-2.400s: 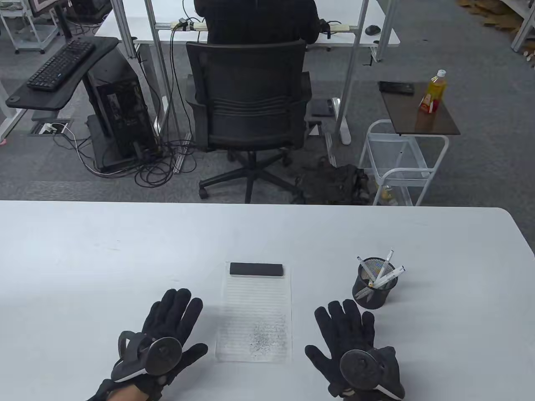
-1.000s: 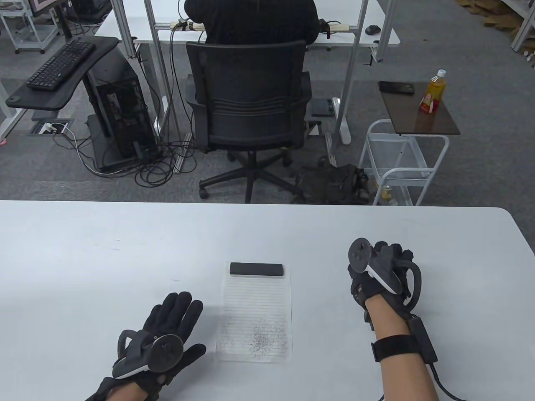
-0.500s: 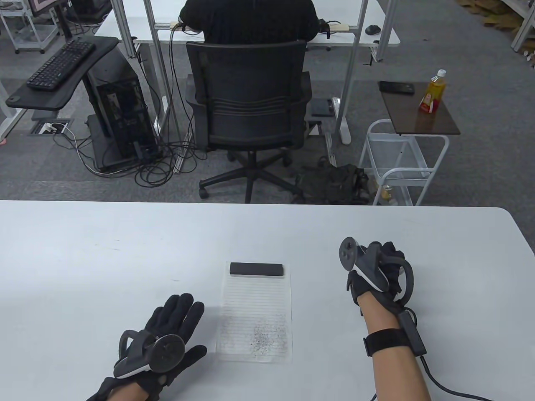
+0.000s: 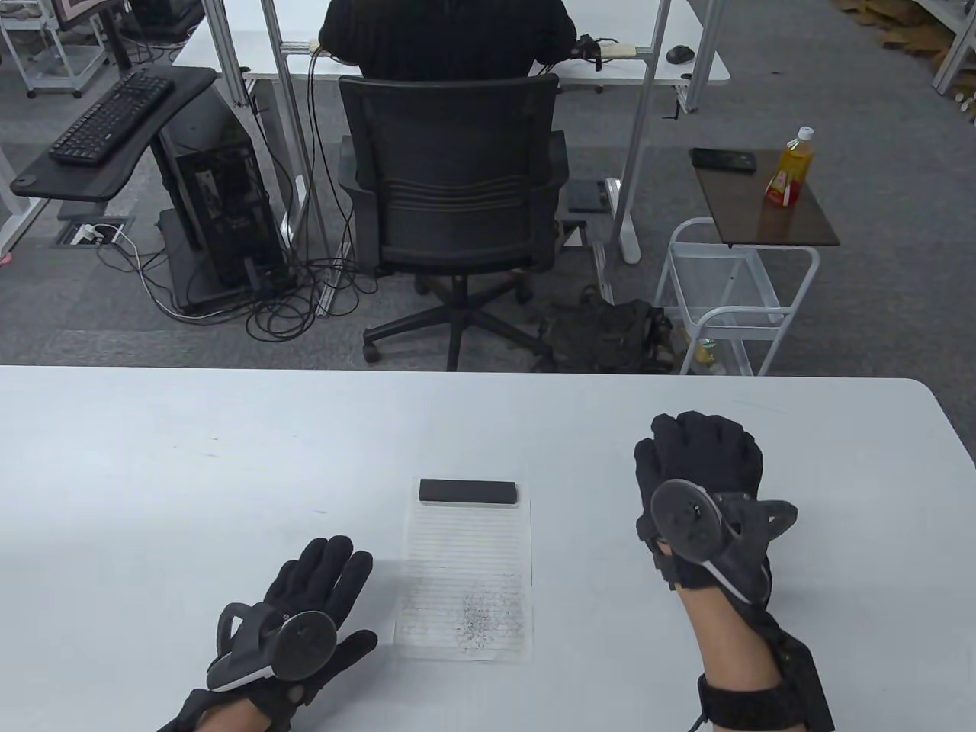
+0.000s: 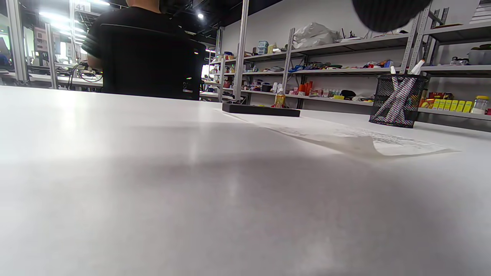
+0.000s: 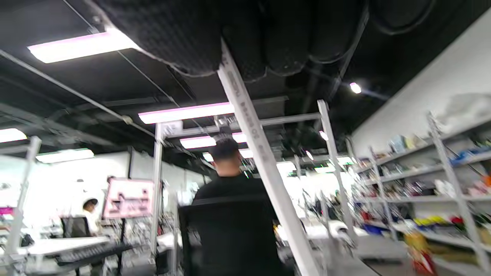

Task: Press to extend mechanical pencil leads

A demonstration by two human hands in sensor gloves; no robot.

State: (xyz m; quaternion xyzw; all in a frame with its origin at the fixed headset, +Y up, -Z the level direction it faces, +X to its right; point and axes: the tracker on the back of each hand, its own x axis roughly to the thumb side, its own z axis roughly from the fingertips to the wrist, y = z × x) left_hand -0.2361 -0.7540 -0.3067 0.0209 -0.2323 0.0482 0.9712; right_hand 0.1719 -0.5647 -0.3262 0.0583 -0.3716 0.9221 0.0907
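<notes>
My right hand is raised over the right part of the table, its back and tracker facing up. It hides the pen holder in the table view. In the right wrist view my curled fingers grip a white mechanical pencil that slants down and right from them. The black mesh pen holder, with white pencils in it, shows in the left wrist view. My left hand lies flat on the table, fingers spread, holding nothing.
A lined paper sheet with pencil scribbles lies between my hands, with a black bar on its far end. The white table ends at a far edge, with an office chair behind it.
My right hand left the table, reached the pen holder, then turned its back upward over it. My left hand has not moved.
</notes>
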